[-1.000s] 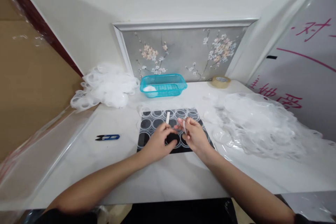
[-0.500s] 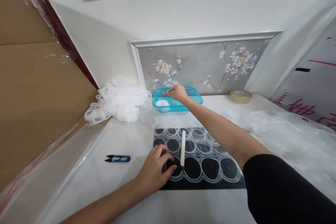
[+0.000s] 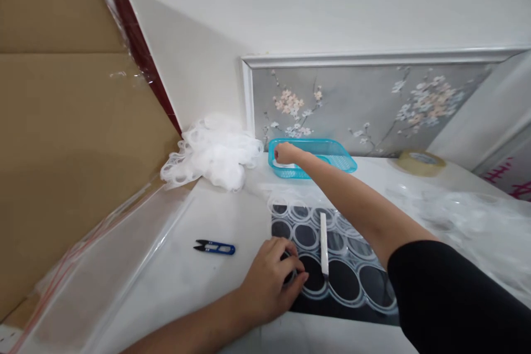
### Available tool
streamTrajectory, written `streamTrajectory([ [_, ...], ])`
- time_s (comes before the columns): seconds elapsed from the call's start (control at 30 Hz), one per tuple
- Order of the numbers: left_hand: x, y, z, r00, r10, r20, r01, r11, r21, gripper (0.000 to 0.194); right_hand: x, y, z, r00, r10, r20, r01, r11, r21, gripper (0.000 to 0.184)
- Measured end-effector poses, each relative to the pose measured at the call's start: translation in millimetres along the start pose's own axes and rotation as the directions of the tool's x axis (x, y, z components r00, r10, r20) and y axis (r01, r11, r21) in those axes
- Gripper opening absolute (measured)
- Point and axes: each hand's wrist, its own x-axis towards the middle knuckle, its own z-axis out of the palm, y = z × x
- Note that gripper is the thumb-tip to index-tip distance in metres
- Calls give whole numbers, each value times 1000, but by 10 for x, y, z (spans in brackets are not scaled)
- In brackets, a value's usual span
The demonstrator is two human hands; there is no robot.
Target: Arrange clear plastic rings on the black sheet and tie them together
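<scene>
My left hand (image 3: 276,276) rests at the left end of the front row of translucent rings (image 3: 310,286), thumb and fingers curled together around a ring's edge. The rings lie in rows on a black sheet (image 3: 323,308). Across them lies a flat white stick (image 3: 324,243) with a dark lower tip. My right hand (image 3: 289,154) reaches into the left end of a turquoise plastic basket (image 3: 338,165). Its fingers are closed and pointed down, and whatever they grip is hidden. Something white in the basket is partly covered by this hand.
Blue thread snips (image 3: 214,247) lie left of the black sheet. A heap of white ring netting (image 3: 215,155) sits at the back left beside a cardboard box (image 3: 78,121). A roll of clear tape (image 3: 422,162) and translucent plastic (image 3: 464,227) are at the right.
My right hand has moved toward the basket's left end and down over the white item there. My left hand stays at the rings, thumb and fingers closer together. The view has shifted left.
</scene>
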Motion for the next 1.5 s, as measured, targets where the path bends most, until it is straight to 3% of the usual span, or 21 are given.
streamTrajectory([
  [0.2,68,-70,-26,998,-53,-20,53,999,-6,2,-77,-21,-68,997,-47,56,49,998,-36,21],
  [0.3,90,-108,-55,997,-72,0,72,997,12,4,-259,5,-220,1000,-24,7,24,999,23,21],
  [0.43,124,-132,-76,997,-79,24,79,997,18,7,-922,66,-245,993,76,-87,-61,985,163,33],
  [0.57,184,-131,-87,994,-110,24,109,994,23,10,-1896,62,205,990,107,92,-131,939,319,56],
  [0.7,249,-154,-104,986,-163,15,163,987,-4,12,-2459,46,665,978,116,172,-193,811,553,48],
  [0.9,312,-162,-212,979,-200,36,201,980,-12,20,-2443,158,814,961,124,246,-276,470,838,30],
  [1.0,247,-87,-228,984,-156,80,158,987,-7,22,-2471,185,857,954,137,266,-293,249,923,24],
  [1.07,134,-7,-183,991,-43,126,41,999,19,22,-2558,134,900,960,164,228,-243,84,966,22],
  [1.1,61,37,-146,986,65,156,-75,996,57,22,-2614,84,923,961,186,203,-209,15,978,24],
  [1.2,-170,148,-31,883,367,293,-431,882,190,21,-2781,-131,991,964,229,137,-108,-132,985,30],
  [1.27,-282,187,1,825,440,354,-532,817,223,21,-2855,-272,1023,968,237,87,-35,-217,976,30],
  [1.3,-317,191,-6,821,443,361,-538,811,230,22,-2876,-327,1033,968,243,68,-5,-252,968,29],
  [1.4,-347,144,-100,857,415,306,-489,843,227,18,-2871,-417,1038,966,249,69,9,-300,954,28],
  [1.5,-317,15,-207,960,230,160,-267,923,278,25,-2798,-461,1020,966,239,94,-24,-279,960,29],
])
